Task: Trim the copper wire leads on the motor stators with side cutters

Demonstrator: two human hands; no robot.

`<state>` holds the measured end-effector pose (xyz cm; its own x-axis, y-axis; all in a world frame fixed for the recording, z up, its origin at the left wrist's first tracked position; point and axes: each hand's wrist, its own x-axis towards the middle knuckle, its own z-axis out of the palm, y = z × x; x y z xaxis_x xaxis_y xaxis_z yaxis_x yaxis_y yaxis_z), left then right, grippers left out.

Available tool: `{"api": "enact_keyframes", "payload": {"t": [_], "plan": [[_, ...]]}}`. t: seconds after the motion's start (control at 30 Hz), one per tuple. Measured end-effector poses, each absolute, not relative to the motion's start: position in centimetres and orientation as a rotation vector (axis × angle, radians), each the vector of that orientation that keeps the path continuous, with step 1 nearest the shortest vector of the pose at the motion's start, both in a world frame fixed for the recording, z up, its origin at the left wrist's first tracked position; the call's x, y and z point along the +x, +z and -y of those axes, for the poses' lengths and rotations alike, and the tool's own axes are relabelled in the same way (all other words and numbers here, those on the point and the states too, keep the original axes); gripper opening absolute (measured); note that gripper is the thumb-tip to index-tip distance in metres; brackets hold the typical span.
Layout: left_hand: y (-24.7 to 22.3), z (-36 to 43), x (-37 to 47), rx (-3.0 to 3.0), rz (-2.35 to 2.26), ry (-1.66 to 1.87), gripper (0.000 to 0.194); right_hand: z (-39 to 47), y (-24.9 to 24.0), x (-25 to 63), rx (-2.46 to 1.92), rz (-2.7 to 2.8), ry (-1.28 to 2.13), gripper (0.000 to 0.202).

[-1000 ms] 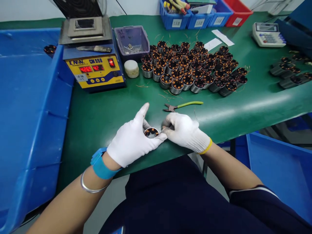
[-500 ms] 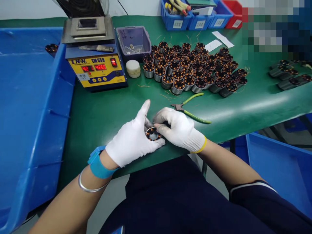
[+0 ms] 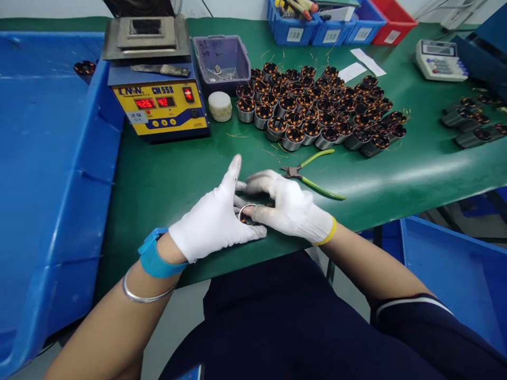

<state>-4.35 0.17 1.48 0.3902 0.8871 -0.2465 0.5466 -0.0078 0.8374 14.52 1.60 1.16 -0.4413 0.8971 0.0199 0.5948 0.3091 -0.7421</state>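
My left hand [image 3: 214, 224], in a white glove, holds a motor stator [image 3: 243, 220] low over the bench's front part. Its thumb lies along the near side, one finger points up and away, and the others are partly hidden behind the stator. My right hand [image 3: 283, 206], gloved too, is closed over the same stator, its thumb across the top opening and its fingers curled on the far side. Much of the stator's wound face is covered. Just beyond my right hand lie green-handled cutting pliers [image 3: 295, 171], jaws to the left.
Many wound stators [image 3: 309, 113] stand grouped behind the pliers, with loose wire ends around them. A solder pot [image 3: 158, 100] with a lit display stands at back left, beside a purple bin [image 3: 222, 76] and a white round tub [image 3: 220, 107]. A blue tray [image 3: 47, 211] flanks the left.
My right thumb has moved over the stator's opening, covering the copper windings that showed before, and the fingers have spread slightly. The view has shifted slightly, bringing a calculator into sight.
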Motion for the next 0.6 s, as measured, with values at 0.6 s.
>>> {"api": "enact_keyframes", "payload": {"t": [0.6], "plan": [[1.6,-0.4,-4.8,2.304,-1.315,0.104,0.097,3.3,1.8,16.7,-1.312,2.36,0.492,0.085]]}}
